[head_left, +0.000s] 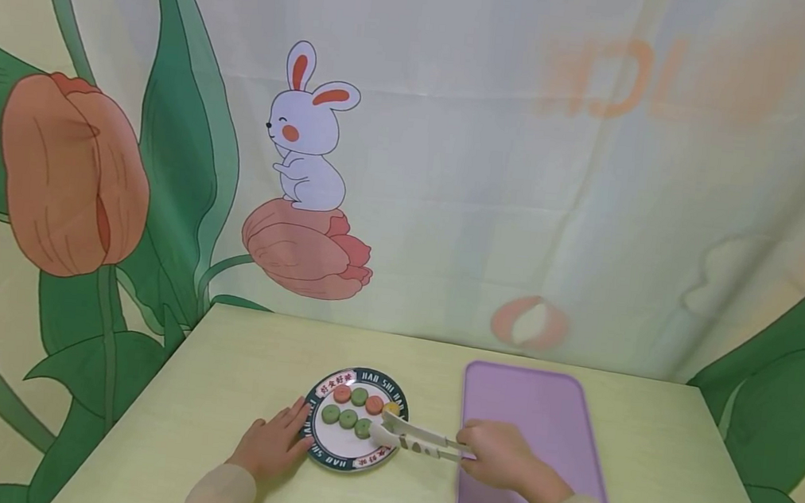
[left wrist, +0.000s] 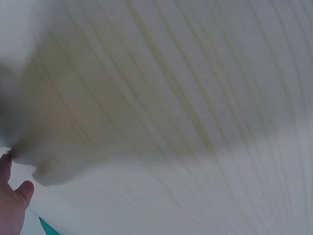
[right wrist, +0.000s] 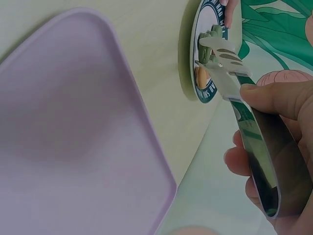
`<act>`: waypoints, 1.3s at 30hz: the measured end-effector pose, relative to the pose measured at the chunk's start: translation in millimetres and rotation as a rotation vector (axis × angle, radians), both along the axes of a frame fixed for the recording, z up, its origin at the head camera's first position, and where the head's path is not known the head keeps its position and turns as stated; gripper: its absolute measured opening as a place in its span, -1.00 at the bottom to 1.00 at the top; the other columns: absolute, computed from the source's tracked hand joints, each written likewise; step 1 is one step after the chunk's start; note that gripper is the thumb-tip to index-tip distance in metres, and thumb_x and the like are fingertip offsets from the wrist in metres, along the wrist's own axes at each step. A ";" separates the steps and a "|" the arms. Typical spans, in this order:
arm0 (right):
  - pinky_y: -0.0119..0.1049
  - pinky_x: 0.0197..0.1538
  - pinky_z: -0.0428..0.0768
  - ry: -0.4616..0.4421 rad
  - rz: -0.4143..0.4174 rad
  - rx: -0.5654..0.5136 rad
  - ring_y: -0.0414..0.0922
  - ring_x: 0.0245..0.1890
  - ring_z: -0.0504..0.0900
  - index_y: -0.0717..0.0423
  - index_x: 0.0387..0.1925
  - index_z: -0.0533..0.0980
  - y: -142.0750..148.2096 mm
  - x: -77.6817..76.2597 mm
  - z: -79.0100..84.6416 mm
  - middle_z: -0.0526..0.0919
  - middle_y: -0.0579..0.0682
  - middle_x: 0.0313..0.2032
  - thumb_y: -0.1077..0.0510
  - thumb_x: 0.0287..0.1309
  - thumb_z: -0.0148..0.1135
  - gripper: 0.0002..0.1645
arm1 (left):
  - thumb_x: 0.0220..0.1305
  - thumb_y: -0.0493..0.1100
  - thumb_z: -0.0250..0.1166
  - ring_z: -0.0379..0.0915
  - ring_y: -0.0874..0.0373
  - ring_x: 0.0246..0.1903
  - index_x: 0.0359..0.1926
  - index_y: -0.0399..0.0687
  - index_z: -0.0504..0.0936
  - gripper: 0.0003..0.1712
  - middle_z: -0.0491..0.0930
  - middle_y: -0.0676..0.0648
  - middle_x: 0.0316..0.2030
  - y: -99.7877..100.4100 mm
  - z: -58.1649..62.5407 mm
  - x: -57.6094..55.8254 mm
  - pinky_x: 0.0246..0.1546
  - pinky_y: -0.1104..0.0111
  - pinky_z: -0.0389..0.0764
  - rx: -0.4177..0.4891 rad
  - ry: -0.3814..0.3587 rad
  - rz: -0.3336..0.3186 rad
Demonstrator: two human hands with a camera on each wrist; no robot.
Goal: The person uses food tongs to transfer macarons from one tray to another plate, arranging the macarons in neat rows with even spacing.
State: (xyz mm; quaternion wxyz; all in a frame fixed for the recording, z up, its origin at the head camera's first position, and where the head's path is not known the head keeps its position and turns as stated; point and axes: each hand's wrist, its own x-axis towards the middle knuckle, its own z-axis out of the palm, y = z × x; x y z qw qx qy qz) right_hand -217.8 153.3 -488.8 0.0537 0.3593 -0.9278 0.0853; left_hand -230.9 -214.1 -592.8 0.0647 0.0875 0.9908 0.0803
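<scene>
A round plate [head_left: 338,446] with a dark patterned rim holds small round macaron-like sweets: several green ones [head_left: 348,418], two pink ones [head_left: 342,393] and a yellow one [head_left: 392,409]. My left hand [head_left: 273,440] lies at the plate's left edge, fingers extended and touching the rim. My right hand [head_left: 500,454] grips a pair of metal tongs [right wrist: 259,142] with pale slotted tips. The tips reach over the plate's right side, spread apart beside the yellow sweet and the nearest green one. Whether they touch any sweet is hard to tell. Only fingertips of the left hand [left wrist: 14,200] show in the left wrist view.
A purple tray [head_left: 526,398] with a raised rim lies on the table under and beside my right hand. The pale wood-grained table [head_left: 249,358] ends at a curtain [head_left: 449,208] printed with tulips and a rabbit.
</scene>
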 end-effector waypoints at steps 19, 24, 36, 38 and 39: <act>-0.41 -0.71 0.20 0.019 -0.005 0.054 -0.30 -0.72 0.23 0.00 -0.68 0.44 -7.8 -1.2 0.8 0.35 -0.23 -0.67 0.18 -0.30 0.23 -0.90 | 0.23 0.28 -0.15 0.10 -0.05 0.26 0.31 0.00 0.10 -0.26 0.06 -0.03 0.33 -0.6 -0.4 0.4 0.13 -0.11 0.20 -0.006 0.019 -0.015; -0.38 -0.72 0.21 0.029 -0.011 0.064 -0.28 -0.72 0.24 0.00 -0.67 0.45 -9.2 -1.5 0.1 0.35 -0.22 -0.66 0.17 -0.30 0.24 -0.89 | 0.23 0.28 -0.16 0.09 -0.05 0.26 0.31 0.00 0.10 -0.27 0.05 -0.04 0.34 -0.8 -0.7 0.2 0.13 -0.12 0.19 -0.002 0.016 -0.015; -0.40 -0.70 0.24 0.049 -0.025 0.047 -0.28 -0.71 0.26 -0.01 -0.65 0.45 -3.7 0.5 3.6 0.40 -0.22 -0.62 0.13 -0.32 0.25 -0.88 | 0.23 0.27 -0.15 0.08 -0.06 0.26 0.31 -0.02 0.10 -0.26 0.04 -0.05 0.34 0.1 0.1 0.1 0.13 -0.12 0.18 0.003 0.005 -0.010; -0.41 -0.71 0.23 0.067 -0.024 0.040 -0.29 -0.72 0.25 -0.01 -0.66 0.43 -1.9 0.5 3.9 0.40 -0.22 -0.63 0.12 -0.31 0.26 -0.86 | 0.23 0.27 -0.15 0.08 -0.06 0.26 0.31 -0.02 0.10 -0.26 0.04 -0.05 0.34 0.1 0.2 -0.1 0.13 -0.13 0.18 0.001 0.001 -0.010; -0.41 -0.71 0.22 0.074 -0.022 0.037 -0.29 -0.72 0.24 -0.01 -0.66 0.43 -0.8 0.5 3.7 0.40 -0.22 -0.63 0.12 -0.31 0.27 -0.86 | 0.23 0.27 -0.15 0.08 -0.06 0.26 0.31 -0.02 0.10 -0.26 0.04 -0.05 0.34 0.1 0.4 0.1 0.13 -0.13 0.18 0.000 0.002 -0.012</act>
